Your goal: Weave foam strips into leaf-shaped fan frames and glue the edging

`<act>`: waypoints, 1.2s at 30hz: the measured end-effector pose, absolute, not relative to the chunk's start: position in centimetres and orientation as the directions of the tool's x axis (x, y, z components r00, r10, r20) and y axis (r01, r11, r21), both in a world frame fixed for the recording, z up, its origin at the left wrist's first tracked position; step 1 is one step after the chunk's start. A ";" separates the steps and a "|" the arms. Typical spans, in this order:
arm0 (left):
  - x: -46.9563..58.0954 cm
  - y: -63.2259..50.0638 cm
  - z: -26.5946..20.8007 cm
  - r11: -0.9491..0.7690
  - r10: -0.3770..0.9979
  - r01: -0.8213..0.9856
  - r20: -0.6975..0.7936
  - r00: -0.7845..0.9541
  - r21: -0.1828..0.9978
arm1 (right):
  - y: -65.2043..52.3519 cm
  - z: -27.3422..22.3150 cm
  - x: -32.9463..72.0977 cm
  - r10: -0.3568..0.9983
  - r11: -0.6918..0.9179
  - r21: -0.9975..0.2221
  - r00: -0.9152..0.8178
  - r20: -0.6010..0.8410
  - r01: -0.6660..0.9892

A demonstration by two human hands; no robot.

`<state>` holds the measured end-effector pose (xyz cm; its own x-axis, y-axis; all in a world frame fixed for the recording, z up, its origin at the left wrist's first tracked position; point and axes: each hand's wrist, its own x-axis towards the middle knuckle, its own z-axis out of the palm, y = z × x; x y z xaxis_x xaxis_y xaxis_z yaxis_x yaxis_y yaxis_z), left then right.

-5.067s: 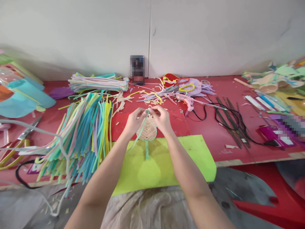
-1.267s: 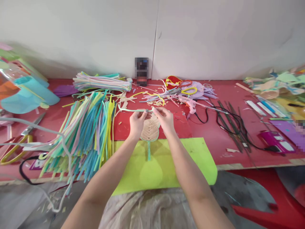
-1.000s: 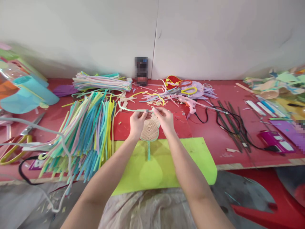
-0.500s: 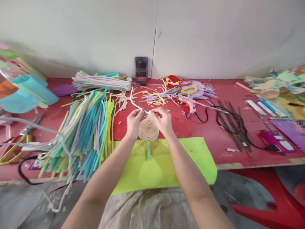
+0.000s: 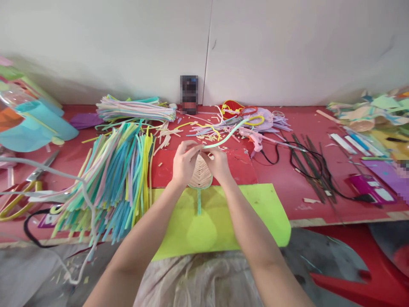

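Observation:
A beige leaf shape [image 5: 200,172] with a ribbed, veined face has a green edging and a green stem [image 5: 199,202] pointing toward me. Both my hands meet at its far tip. My left hand [image 5: 184,164] pinches a pale green pipe cleaner [image 5: 228,136] where it meets the leaf's tip. Closed as well, my right hand [image 5: 220,165] has its fingertips on the same spot. From there the pipe cleaner's free length curves up to the far right. My fingers hide the exact joint.
Bright yellow-green sheet [image 5: 255,213] lies under my forearms, a red board [image 5: 236,168] beyond it. Bundled pipe cleaners [image 5: 118,179] stand left, with scissors [image 5: 35,179]. A pink glue gun [image 5: 255,143], its black cable [image 5: 316,170] and dark rods lie right. A pixelated phone-like object [image 5: 189,94] leans against the wall.
The pipe cleaner's free length has swung from the upper left over to the upper right. My left hand has moved slightly right, closer against my right hand at the leaf's tip.

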<state>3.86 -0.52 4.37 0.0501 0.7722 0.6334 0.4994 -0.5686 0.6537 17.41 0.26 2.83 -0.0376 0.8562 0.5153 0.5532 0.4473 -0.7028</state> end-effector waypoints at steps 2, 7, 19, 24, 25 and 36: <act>4.3 -0.7 4.2 -0.548 0.795 0.446 0.607 0.012 0.708 | 0.1 2.9 17.4 0.831 0.453 -0.659 -0.016 0.557 0.600; 4.7 -0.4 4.0 -0.216 0.976 -0.136 0.216 -0.015 0.967 | -0.2 3.3 17.7 0.761 0.484 -0.563 -0.005 0.648 0.670; 4.4 -0.2 4.3 0.279 0.960 -0.617 -0.199 0.197 0.736 | -0.1 3.1 17.7 0.725 0.527 -0.458 -0.097 0.682 0.716; 4.4 -0.4 4.8 0.376 0.927 -0.620 -0.264 0.268 0.689 | -0.3 3.0 17.5 0.709 0.544 -0.494 -0.056 0.703 0.678; 4.3 -0.5 5.0 0.395 0.918 -0.619 -0.269 0.291 0.679 | -0.4 3.1 17.5 0.711 0.546 -0.515 -0.039 0.703 0.661; 4.3 -0.7 4.7 0.197 0.951 -0.316 -0.102 0.293 0.928 | 0.3 3.2 17.0 0.893 0.394 -0.894 0.139 0.427 0.215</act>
<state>4.30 -0.74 4.68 0.2933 0.9506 -0.1019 -0.3157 0.1968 0.9282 17.04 0.33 3.24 0.1388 0.8935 0.4271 0.2148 0.3939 -0.8937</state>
